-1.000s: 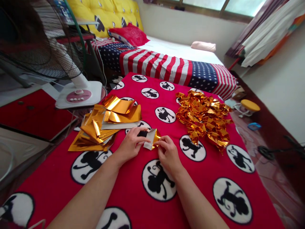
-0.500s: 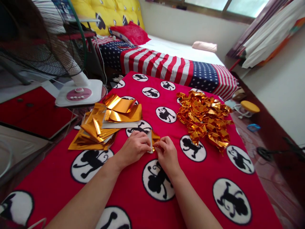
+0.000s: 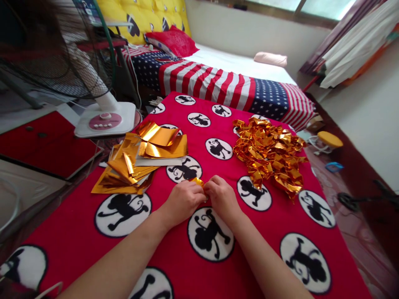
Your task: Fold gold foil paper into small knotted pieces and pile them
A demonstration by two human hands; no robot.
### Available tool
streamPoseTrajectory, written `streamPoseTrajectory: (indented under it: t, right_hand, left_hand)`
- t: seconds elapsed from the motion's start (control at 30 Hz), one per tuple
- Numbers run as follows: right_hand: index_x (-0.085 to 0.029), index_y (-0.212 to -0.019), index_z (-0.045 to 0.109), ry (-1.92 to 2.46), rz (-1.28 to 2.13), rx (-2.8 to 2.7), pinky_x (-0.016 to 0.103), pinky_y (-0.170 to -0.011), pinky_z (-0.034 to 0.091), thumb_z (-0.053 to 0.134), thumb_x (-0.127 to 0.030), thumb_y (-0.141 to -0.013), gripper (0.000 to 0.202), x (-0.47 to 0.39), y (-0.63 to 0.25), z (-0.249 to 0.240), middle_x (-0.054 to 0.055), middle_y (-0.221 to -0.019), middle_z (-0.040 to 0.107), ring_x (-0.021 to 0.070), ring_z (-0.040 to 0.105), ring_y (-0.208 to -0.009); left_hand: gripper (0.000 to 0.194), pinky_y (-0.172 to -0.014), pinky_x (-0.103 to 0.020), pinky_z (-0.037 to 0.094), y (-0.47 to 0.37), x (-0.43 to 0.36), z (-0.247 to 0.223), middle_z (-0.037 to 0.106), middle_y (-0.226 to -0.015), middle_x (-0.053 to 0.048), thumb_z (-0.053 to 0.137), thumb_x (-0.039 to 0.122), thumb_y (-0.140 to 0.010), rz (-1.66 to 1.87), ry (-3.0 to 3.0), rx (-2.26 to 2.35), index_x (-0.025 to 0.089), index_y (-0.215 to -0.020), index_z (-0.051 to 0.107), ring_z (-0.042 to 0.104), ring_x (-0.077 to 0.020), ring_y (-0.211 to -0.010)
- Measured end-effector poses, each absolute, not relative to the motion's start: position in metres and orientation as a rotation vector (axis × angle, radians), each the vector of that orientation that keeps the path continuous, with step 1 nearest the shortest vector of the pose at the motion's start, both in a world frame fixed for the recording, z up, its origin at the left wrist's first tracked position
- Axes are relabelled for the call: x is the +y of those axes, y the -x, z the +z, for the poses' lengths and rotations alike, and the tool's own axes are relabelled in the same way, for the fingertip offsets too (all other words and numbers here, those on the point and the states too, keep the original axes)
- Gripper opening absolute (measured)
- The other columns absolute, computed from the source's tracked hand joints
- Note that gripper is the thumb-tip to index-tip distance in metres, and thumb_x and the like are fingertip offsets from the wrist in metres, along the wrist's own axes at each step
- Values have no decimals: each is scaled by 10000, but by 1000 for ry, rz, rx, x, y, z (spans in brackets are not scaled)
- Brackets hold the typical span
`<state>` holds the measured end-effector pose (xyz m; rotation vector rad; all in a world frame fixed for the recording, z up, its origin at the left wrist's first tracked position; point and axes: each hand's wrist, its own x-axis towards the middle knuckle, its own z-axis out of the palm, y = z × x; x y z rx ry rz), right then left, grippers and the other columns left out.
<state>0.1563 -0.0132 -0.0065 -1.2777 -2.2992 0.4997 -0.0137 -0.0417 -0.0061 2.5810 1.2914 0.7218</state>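
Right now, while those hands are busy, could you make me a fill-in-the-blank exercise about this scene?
The left hand and right hand meet at a small foil piece, so the number of hands there is ____.
The stack of flat foil sheets lies to the hands' ____.
The heap of folded foil lies to their ____.
Each black figure on the red cloth sits inside a white ____.

Missing words: two; left; right; circle.

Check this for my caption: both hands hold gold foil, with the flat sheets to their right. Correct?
No, the head view shows the flat sheets left, not right, of the left hand and right hand, which do hold gold foil.
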Motion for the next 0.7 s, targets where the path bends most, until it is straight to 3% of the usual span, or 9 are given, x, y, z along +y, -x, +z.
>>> streamPoseTrajectory:
  t: [0.33,0.53,0.7]
  right_hand:
    - [-220,-894,696,1312,726,-1945,288,-773,448,558,-103,-856,185,-34,-159,-18,33,-885,604,178,576,-859]
    - [-213,-767,648,1316,720,-1951,277,-734,434,568,-76,-823,168,-35,-162,-17,14,-823,588,170,562,-811]
    - [-214,-774,660,1328,703,-1982,274,-730,429,560,-84,-838,176,-35,-162,-17,15,-816,578,169,550,-808]
  left_hand:
    - [95,-797,-338,349,31,-37,5,706,-880,10,636,245,-870,674,-2522,1232,253,-859,729,595,-136,-839]
    - [85,-771,-335,339,29,-40,7,672,-816,9,659,287,-852,652,-2548,1275,256,-814,728,578,-138,-790]
    - [130,-755,-330,345,18,-52,3,648,-812,-4,611,313,-886,657,-2568,1376,241,-834,706,559,-156,-788]
